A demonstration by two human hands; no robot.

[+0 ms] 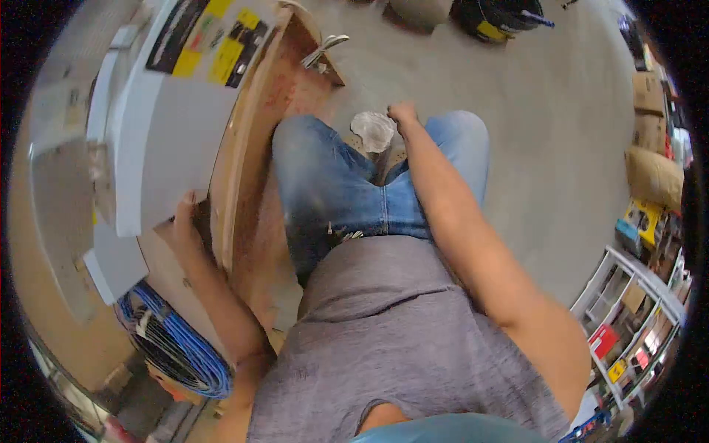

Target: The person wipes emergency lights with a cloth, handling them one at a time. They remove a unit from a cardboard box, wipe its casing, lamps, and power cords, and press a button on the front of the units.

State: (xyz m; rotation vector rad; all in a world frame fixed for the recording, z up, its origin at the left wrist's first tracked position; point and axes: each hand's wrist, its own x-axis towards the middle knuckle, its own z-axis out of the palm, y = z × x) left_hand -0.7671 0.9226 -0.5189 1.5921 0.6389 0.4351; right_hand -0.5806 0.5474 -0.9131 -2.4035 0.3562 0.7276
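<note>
My right hand (403,114) is closed in front of my knees, with a crumpled, clear whitish plastic bag (373,131) at its fingers. The bag hangs above the floor between my legs. On the other side, my left hand (186,225) is at the lower edge of a white box (177,133) with yellow and black labels. Blur and the box edge obscure its fingers, so I cannot make out whether it grips the box. A wooden board (255,111) runs between that box and my left leg.
A bundled white cable (325,50) lies at the board's far end. Blue and black cable coils (173,336) sit below my left hand. A black bucket (496,18) stands on the grey floor (546,148) ahead. To the right are cardboard boxes (650,133) and a white metal rack (628,288).
</note>
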